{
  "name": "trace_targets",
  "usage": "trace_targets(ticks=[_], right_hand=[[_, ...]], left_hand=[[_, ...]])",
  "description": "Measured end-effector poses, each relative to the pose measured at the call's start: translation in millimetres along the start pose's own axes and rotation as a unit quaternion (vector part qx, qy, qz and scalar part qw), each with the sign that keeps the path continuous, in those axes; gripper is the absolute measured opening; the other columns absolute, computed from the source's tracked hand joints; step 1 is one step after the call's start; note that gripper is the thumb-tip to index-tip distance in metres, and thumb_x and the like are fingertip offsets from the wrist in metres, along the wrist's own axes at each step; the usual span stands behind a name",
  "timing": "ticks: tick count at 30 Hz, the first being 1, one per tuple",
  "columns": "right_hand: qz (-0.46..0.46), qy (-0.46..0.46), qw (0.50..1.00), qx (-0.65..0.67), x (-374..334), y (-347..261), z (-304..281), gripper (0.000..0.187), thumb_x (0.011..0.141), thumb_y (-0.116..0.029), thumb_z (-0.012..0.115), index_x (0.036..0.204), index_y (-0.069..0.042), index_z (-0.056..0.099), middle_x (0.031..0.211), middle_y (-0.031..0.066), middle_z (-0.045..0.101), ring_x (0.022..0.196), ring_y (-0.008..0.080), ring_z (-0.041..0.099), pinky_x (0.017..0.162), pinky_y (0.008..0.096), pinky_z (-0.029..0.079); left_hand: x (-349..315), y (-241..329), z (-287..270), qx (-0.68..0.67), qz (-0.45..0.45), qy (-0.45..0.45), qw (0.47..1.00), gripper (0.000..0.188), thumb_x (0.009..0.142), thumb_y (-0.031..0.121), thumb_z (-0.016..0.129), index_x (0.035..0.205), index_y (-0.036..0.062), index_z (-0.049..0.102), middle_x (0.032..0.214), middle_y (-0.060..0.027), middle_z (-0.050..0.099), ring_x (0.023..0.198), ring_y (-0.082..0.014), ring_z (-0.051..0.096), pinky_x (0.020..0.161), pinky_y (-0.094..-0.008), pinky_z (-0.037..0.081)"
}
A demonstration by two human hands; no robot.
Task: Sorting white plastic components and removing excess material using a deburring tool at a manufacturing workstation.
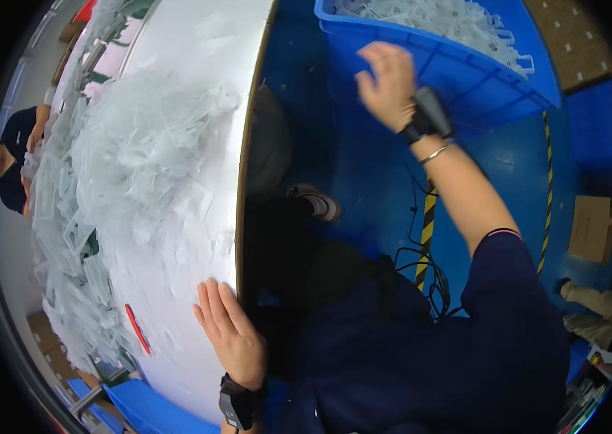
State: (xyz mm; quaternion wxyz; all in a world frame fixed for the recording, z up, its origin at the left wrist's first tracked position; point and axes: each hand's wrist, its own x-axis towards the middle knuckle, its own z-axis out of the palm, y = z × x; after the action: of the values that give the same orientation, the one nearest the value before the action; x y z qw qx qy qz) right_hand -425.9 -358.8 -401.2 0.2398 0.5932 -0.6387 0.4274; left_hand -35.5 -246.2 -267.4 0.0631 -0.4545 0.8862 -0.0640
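Observation:
My left hand (228, 334) lies flat, fingers together, on the near edge of a white table (197, 108). A large heap of clear plastic pieces (114, 173) covers the table to the left of that hand. My right hand (387, 85) reaches out to the side wall of a blue plastic crate (465, 72) on the blue floor, fingers spread against it, nothing visibly gripped. The crate is filled with more clear plastic pieces (436, 18). Both wrists carry black bands; the right also has a thin bracelet.
Another person in dark clothes (13, 163) is at the table's far side. A red marker (137, 329) lies on the table. Black cables (425, 267) and yellow-black floor tape (426, 231) run beside me. A cardboard box (590, 228) and someone's legs (595, 311) are at right.

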Motion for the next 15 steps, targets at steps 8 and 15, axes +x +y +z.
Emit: trace_targets(ticks=[8,15], right_hand=[[0.295,-0.314,0.872,0.233,-170.9,-220.2,215.1,0.034,0.089,-0.031,0.048,0.111,-0.008,0.059,0.102,0.0101,0.062,0.094,0.0297,0.058,0.082,0.0431,0.043],[0.367,-0.504,0.779,0.068,-132.9,-260.3,241.3,0.026,0.089,-0.024,0.046,0.102,-0.010,0.063,0.101,0.0083,0.063,0.094,0.0247,0.059,0.077,0.0398,0.045]], left_hand=[[1.4,5.0,-2.8,0.003,0.005,0.012,1.000,0.051,0.077,-0.009,0.036,0.128,-0.0119,0.033,0.131,-0.0279,0.037,0.125,-0.0443,0.034,0.104,-0.0557,0.024],[-5.1,0.5,3.3,0.011,-0.014,0.028,0.999,0.036,0.084,-0.003,0.041,0.120,-0.0094,0.044,0.125,-0.0251,0.046,0.118,-0.0435,0.044,0.100,-0.0570,0.030]])
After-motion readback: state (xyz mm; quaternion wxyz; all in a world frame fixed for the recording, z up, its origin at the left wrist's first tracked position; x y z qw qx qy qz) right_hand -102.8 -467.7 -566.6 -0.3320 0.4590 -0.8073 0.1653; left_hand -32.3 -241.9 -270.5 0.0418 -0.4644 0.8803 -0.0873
